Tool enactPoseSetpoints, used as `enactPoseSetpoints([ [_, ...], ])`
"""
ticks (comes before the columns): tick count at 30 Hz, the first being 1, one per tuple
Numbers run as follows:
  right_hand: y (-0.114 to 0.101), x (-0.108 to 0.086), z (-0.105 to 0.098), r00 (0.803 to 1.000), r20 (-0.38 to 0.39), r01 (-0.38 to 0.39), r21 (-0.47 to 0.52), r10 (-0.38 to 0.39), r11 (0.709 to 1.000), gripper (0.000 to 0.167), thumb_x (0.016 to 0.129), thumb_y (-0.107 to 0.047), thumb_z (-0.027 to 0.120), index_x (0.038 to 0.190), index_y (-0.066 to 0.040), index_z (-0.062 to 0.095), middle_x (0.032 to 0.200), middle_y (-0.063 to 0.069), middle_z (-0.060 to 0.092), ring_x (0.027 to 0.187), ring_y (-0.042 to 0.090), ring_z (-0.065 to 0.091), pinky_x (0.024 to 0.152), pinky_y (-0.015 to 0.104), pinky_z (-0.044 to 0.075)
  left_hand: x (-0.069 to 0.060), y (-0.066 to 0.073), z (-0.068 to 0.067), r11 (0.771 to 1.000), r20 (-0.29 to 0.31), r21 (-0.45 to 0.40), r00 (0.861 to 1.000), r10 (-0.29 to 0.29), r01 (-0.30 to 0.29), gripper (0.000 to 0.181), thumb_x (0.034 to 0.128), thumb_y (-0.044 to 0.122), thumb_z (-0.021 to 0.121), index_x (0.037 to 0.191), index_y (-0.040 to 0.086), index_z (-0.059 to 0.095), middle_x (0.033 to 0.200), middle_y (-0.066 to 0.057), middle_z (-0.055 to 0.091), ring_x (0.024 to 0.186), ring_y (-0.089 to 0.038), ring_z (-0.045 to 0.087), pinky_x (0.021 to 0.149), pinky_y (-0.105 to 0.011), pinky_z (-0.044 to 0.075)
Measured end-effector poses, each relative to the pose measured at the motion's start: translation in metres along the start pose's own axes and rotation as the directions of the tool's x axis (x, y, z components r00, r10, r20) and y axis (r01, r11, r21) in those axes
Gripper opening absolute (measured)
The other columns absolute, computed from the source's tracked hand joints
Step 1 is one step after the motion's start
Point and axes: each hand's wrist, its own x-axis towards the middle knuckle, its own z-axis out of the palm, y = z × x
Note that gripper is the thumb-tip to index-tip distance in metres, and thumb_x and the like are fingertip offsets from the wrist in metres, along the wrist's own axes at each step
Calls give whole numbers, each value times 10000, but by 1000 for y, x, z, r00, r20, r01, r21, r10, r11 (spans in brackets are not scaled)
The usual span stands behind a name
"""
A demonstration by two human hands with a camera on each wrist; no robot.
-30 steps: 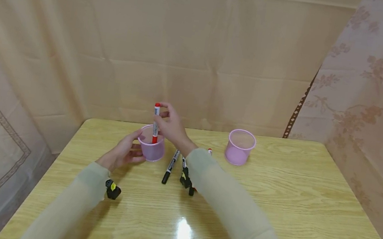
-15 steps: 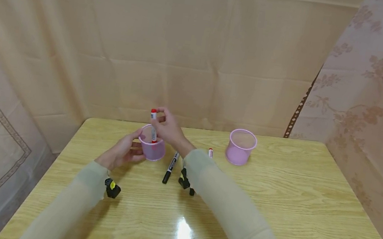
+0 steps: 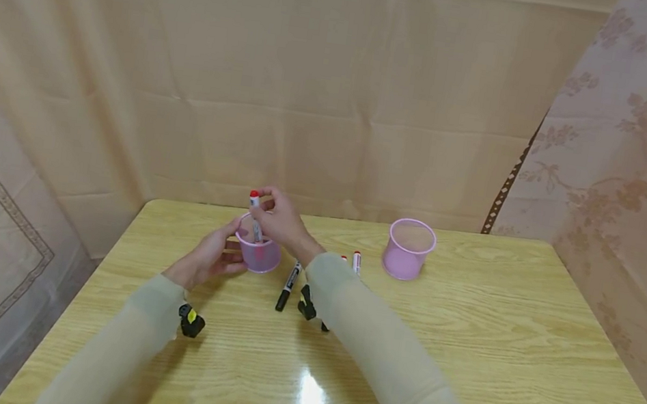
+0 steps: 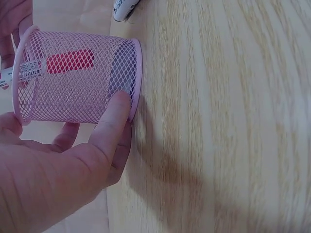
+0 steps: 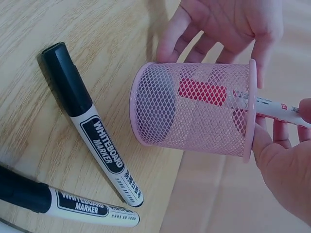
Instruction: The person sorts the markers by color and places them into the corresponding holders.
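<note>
My left hand (image 3: 210,258) holds the side of a pink mesh pen cup (image 3: 261,259), which stands upright on the table's far left. In the left wrist view, fingers lie along the mesh (image 4: 73,104) near rim and base. A red whiteboard marker (image 3: 254,200) is pinched by my right hand (image 3: 286,222) above the cup. Its lower red end (image 5: 201,91) shows through the mesh in the right wrist view, inside the cup and above the floor. The marker leans left at the top.
A second pink mesh cup (image 3: 405,260) stands further right. Between the cups lie a black whiteboard marker (image 5: 99,143), another black marker (image 5: 80,208), and red-tipped markers (image 3: 357,262) partly hidden by my right sleeve (image 3: 357,317). A curtain (image 3: 253,82) hangs behind the table.
My right hand has moved down and slightly left, lowering the red marker further into the cup. The marker has tilted to the left. The left hand and cup have stayed nearly still.
</note>
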Motion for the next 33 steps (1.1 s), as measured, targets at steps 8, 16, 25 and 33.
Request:
enactPoseSetpoints([
  [8,4,3,1,1000,22,-15,-33,16,999,387,1013,-125,620,1382,-69,521,1162,131,602,1006,233,608,815,343,558,1,-2,-2,999,-39,39,999,-9,11,644,1061,578,317,1450,67,362,1310,-202,457,1103,-301,545,1032,-460,487],
  [16,1,6,5,1000,-10,-21,-122,20,992,388,1023,-84,590,1398,-66,492,1187,134,600,1066,259,609,885,361,541,27,-18,-20,1000,-52,10,998,-26,26,620,1037,613,377,1399,113,431,1307,-191,480,1058,-283,588,869,-370,571],
  [25,-1,10,8,998,-38,-64,-135,59,989,368,1001,-20,586,1352,-92,501,996,104,594,832,207,595,688,275,516,19,-11,-15,1000,-50,19,999,-20,21,671,1027,621,407,1434,88,405,1307,-197,478,1064,-283,579,896,-377,559],
  [33,-3,9,11,995,-16,-97,-121,96,988,334,978,18,598,1292,-73,529,953,93,596,813,210,594,665,273,515,10,-5,-12,998,-20,59,1000,-16,17,743,1021,647,365,1497,77,343,1310,-175,475,1105,-279,562,982,-410,523],
])
